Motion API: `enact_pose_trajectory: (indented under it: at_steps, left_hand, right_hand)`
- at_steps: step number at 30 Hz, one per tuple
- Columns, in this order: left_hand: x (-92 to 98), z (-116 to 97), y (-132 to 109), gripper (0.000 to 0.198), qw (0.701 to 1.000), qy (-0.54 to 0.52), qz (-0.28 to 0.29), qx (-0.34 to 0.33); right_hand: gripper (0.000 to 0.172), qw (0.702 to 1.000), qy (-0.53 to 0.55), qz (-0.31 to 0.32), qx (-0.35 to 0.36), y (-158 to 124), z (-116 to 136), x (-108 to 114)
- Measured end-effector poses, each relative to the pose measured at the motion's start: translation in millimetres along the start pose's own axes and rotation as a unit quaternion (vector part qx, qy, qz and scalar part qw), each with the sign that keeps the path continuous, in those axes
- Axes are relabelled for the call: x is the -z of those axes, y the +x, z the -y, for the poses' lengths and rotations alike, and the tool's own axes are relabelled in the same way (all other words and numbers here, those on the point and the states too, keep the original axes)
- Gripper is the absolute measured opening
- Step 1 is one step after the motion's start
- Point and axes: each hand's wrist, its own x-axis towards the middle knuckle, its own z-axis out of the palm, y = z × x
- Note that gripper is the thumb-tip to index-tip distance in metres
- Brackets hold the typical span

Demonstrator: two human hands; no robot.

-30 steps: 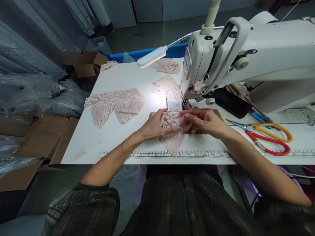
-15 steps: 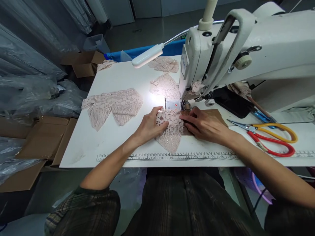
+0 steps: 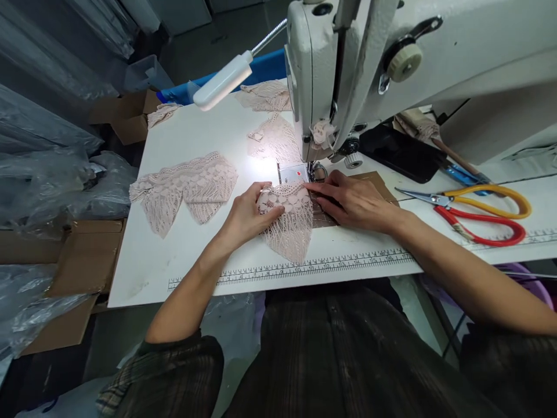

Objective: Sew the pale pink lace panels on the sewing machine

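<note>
A pink lace piece (image 3: 290,229) lies in front of the sewing machine's needle area, its point toward the table's front edge. My left hand (image 3: 252,215) grips its left side, thumb on top. My right hand (image 3: 348,200) touches the lace's upper right corner with its fingertips, close to the presser foot (image 3: 311,172). Under and beside that hand is a brown card (image 3: 374,184). Behind the metal needle plate (image 3: 290,173) lies more lace (image 3: 276,139). The right fingers are slightly bent, and some are hidden.
Another lace piece (image 3: 187,188) lies at the left. Scissors (image 3: 478,215) with yellow and red handles and a black phone (image 3: 395,152) are at the right. A lamp (image 3: 224,81) hangs low. A ruler strip (image 3: 282,271) runs along the front edge.
The view has shifted and tilted toward the machine. My right fingers have moved to the lace's top edge, and the lace's top lies flatter.
</note>
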Motion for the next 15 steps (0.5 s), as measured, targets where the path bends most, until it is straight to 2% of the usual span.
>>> enact_pose_trajectory:
  at_steps: [5, 15]
  left_hand:
    - [-1.4, 4.0, 2.2, 0.053, 1.0, -0.012, -0.009, 0.008]
    - [-2.9, 3.4, 0.1, 0.054, 1.0, -0.002, -0.005, 0.011]
  right_hand:
    - [0.047, 0.999, 0.035, -0.033, 0.013, -5.0, -5.4, -2.8]
    - [0.046, 1.0, -0.001, -0.01, 0.017, -6.8, -2.3, -5.5]
